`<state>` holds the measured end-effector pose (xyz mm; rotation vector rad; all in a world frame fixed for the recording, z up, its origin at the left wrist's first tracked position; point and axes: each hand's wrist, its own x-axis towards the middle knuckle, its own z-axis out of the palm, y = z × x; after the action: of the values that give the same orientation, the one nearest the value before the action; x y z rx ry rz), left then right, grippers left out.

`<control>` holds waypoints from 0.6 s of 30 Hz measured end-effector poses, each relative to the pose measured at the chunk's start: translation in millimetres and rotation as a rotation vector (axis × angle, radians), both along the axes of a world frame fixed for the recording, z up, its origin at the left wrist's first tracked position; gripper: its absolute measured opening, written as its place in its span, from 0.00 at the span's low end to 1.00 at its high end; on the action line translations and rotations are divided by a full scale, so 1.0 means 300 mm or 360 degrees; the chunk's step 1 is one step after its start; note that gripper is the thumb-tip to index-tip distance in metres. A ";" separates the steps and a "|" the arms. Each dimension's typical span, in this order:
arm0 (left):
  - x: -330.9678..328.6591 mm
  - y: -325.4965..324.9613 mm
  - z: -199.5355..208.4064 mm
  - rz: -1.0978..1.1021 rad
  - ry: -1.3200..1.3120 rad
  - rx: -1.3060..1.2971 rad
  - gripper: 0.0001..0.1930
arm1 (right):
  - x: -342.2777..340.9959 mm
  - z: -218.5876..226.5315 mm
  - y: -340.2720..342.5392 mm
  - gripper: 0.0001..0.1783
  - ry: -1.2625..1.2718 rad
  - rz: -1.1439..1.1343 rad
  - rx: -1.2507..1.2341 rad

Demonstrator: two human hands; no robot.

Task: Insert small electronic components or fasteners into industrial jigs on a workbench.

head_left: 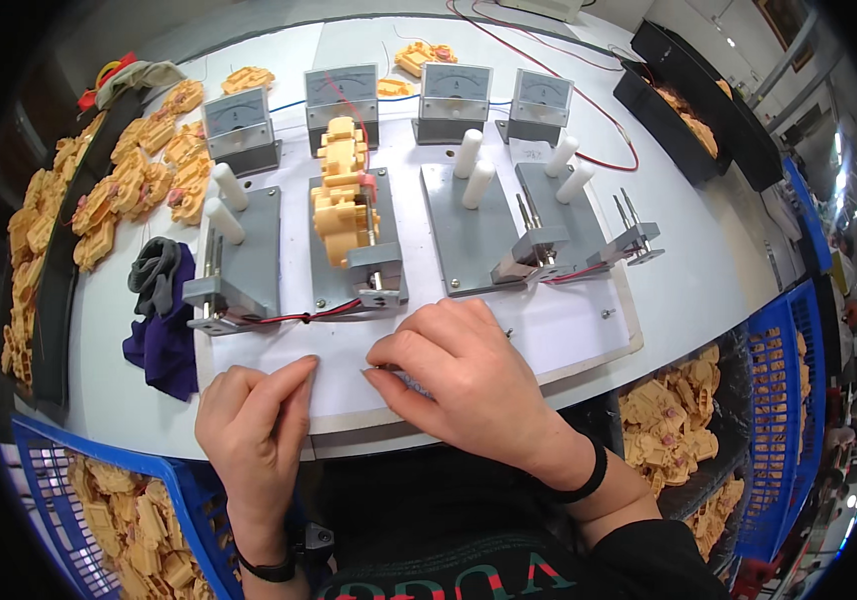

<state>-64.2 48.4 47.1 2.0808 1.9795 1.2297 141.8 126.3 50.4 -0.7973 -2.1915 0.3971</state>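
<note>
My left hand (pixel 254 425) is over the near edge of the board, thumb and forefinger pressed together; anything between them is too small to see. To its right, my right hand (pixel 474 380) curls in a pinch, its fingertips facing the left hand across a short gap. Whatever it may hold cannot be made out. Just beyond both hands, a yellow plastic part (pixel 342 215) with a red piece at its side sits on the second grey test fixture (pixel 389 240) from the left. Neither hand touches it. A red and black cable (pixel 307 318) runs along the fixtures' near side.
Three other fixtures with white posts (pixel 477 185) and several needle meters (pixel 342 85) stand on the board. Yellow parts lie loose at left (pixel 139 170) and fill blue crates (pixel 169 462) below. A purple and grey cloth (pixel 164 320) lies left; a black bin (pixel 674 120) stands far right.
</note>
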 end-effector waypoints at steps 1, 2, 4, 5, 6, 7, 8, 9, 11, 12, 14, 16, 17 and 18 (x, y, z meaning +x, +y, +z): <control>-0.002 0.000 0.000 0.0010 0.0004 0.0006 0.11 | -0.001 0.002 -0.001 0.10 0.0003 -0.0002 0.0005; -0.005 0.000 0.000 -0.0001 0.0006 0.0014 0.10 | -0.003 0.002 -0.001 0.10 0.0005 -0.0006 0.0009; -0.008 -0.001 0.003 -0.0005 0.0011 0.0029 0.10 | -0.007 0.001 0.000 0.09 0.0007 0.0008 0.0030; -0.009 -0.003 0.006 -0.0012 0.0008 0.0031 0.10 | -0.009 0.000 0.001 0.09 0.0005 0.0012 0.0045; -0.010 -0.004 0.008 -0.0017 0.0007 0.0034 0.10 | -0.012 -0.002 0.001 0.09 0.0010 0.0022 0.0052; -0.010 0.000 0.006 -0.0017 0.0009 0.0044 0.10 | -0.011 -0.004 0.003 0.08 0.0008 0.0007 0.0067; -0.009 0.003 0.004 -0.0037 0.0001 0.0046 0.10 | -0.011 -0.006 0.004 0.07 0.0007 -0.0006 0.0082; -0.009 0.006 0.002 -0.0057 -0.0005 0.0050 0.09 | -0.009 -0.005 0.003 0.07 0.0012 -0.0004 0.0093; -0.009 0.004 0.006 -0.0051 0.0002 0.0059 0.09 | -0.004 -0.001 0.001 0.05 -0.0027 0.0012 0.0072; -0.008 0.003 0.007 -0.0055 -0.0002 0.0058 0.09 | -0.003 -0.001 0.001 0.05 -0.0012 0.0025 0.0086; -0.008 0.004 0.003 -0.0060 0.0003 0.0100 0.08 | -0.003 -0.004 -0.001 0.06 -0.0021 0.0005 0.0081; -0.012 0.001 0.004 -0.0081 0.0004 0.0101 0.08 | -0.002 -0.011 0.004 0.07 0.0061 -0.0008 0.0013; -0.018 -0.003 0.011 -0.0053 0.0021 0.0114 0.08 | -0.002 -0.007 0.001 0.09 0.0125 -0.0034 -0.0074; -0.024 -0.009 0.021 -0.0139 -0.0030 0.0024 0.09 | 0.001 0.008 -0.008 0.12 0.0260 -0.0060 -0.0273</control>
<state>-71.3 45.6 53.4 2.1297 1.8559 1.2469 142.1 123.9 52.7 -0.8656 -2.0068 0.6162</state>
